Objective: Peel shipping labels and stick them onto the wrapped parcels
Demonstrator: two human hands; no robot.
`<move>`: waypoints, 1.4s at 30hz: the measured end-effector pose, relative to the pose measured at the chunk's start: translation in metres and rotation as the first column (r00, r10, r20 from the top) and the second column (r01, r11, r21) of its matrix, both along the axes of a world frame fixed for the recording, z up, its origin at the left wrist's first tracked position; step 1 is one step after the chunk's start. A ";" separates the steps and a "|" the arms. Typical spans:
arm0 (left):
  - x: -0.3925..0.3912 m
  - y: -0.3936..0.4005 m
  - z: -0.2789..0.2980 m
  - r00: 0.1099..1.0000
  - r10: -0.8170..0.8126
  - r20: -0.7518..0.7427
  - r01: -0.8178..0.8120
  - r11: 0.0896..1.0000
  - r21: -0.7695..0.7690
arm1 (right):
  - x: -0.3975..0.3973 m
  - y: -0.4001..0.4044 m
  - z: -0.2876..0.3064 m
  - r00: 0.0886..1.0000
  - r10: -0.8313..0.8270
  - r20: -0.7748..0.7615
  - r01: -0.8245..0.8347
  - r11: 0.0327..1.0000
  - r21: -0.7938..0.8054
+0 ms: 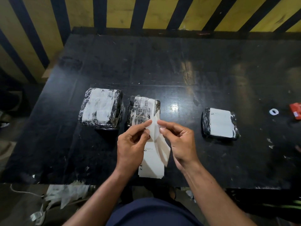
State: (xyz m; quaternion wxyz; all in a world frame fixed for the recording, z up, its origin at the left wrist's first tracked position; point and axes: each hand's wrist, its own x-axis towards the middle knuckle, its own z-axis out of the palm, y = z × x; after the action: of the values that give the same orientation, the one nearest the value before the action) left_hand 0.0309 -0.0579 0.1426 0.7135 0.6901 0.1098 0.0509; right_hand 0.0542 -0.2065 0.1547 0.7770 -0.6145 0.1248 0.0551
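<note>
Both hands pinched on the same label strip [154, 154]. Left hand [132, 144] has thumb and forefinger closed on the upper left edge of the strip; right hand [179, 142] has thumb and forefinger closed on the upper right, fingertips nearly meeting the left ones. Between the two grips I see a white layer splitting from the sheet behind it, curling down and to the right as a loose flap. Can't tell which layer is label and which is backing.

Strip itself: white, long, hangs from the grip toward the near edge of the table [187, 79], lower end fanned into several sheets. Small black print marks on its left margin, unreadable.

Three wrapped parcels on the black table, all dark blocks in shiny clear film:
- middle parcel [143, 110], just beyond my fingertips, white label on top, heavily smeared with black, partly hidden by the strip.
- left parcel [101, 108], just beside the middle one, larger, white label wrinkled under film.
- right parcel [219, 123], well apart toward the right edge, clean white label lying flat on top, small print at its top left corner.

Near the right edge: small white ring [273, 111] and a red packet [296, 110] cut by the frame. White paper scraps [65, 194] on the floor below the near left corner.
</note>
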 end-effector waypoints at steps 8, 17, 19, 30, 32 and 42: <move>-0.002 -0.007 -0.001 0.994 0.068 -0.082 -0.081 0.983 -0.166 | -0.006 0.012 -0.015 0.996 -0.087 -0.014 0.086 0.996 -0.029; 0.003 0.018 -0.011 0.985 0.088 -0.149 -0.102 0.991 -0.090 | -0.005 -0.018 -0.036 0.993 -0.114 0.013 0.114 0.966 -0.234; 0.003 0.025 -0.014 0.982 0.098 -0.160 -0.107 0.993 -0.049 | -0.006 -0.026 -0.045 0.993 -0.117 0.008 0.115 0.957 -0.265; 0.013 0.062 -0.032 0.963 0.195 -0.185 -0.187 0.980 0.064 | -0.001 -0.084 -0.091 0.958 -0.287 -0.018 0.244 0.844 -0.477; 0.014 0.067 -0.033 0.960 0.215 -0.179 -0.203 0.976 0.084 | 0.000 -0.100 -0.099 0.934 -0.356 -0.003 0.303 0.798 -0.521; 0.002 0.053 -0.046 0.955 0.138 -0.262 -0.108 0.986 0.124 | 0.003 -0.103 -0.120 0.983 -0.083 0.164 0.179 0.643 -0.745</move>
State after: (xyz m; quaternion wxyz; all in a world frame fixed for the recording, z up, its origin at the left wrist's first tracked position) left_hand 0.0332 -0.0048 0.0966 0.6489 0.7200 0.2458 0.0066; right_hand 0.0571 -0.3097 0.0347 0.4579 -0.8736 0.1357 -0.0937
